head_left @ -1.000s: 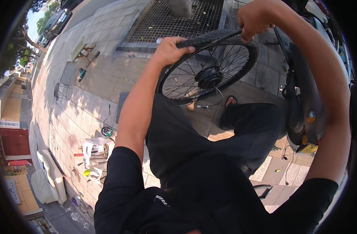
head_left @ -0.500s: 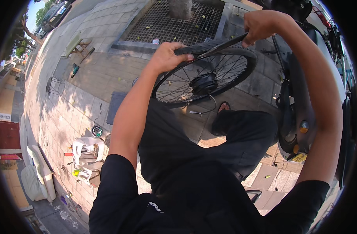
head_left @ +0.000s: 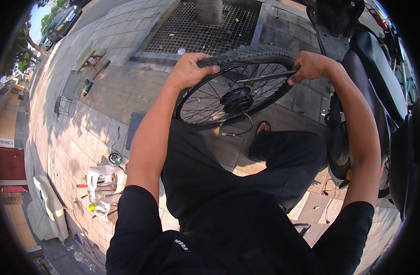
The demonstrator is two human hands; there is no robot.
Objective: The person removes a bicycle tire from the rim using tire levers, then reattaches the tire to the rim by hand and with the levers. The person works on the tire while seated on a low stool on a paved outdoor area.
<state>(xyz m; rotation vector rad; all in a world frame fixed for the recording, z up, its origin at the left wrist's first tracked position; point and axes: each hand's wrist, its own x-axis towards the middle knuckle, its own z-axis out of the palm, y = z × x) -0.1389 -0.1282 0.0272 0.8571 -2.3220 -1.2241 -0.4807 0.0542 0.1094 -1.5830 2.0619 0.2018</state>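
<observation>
Head view: left hand (head_left: 188,69) grip closed on tyre (head_left: 246,52), right hand (head_left: 308,66) grip closed on lever (head_left: 265,78); white tool caddy (head_left: 104,181) with screwdrivers

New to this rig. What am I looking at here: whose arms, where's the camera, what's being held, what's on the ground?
There is no machine here: a person works with two bare hands. The picture comes from a wide fisheye camera worn on the person's head, looking down, so both forearms enter from the lower edge and straight lines bend near the rim.

The left hand grips the knobbly black rubber tyre on a spoked black bicycle wheel with a thick hub in the middle. The right hand holds a thin dark bar laid across the spokes near the rim.

Below is grey stone paving. On it, to the person's left, stands a white plastic stool-like stand with small tools scattered around it. At the top is a metal grate around a tree trunk. A dark parked scooter stands on the right.
</observation>
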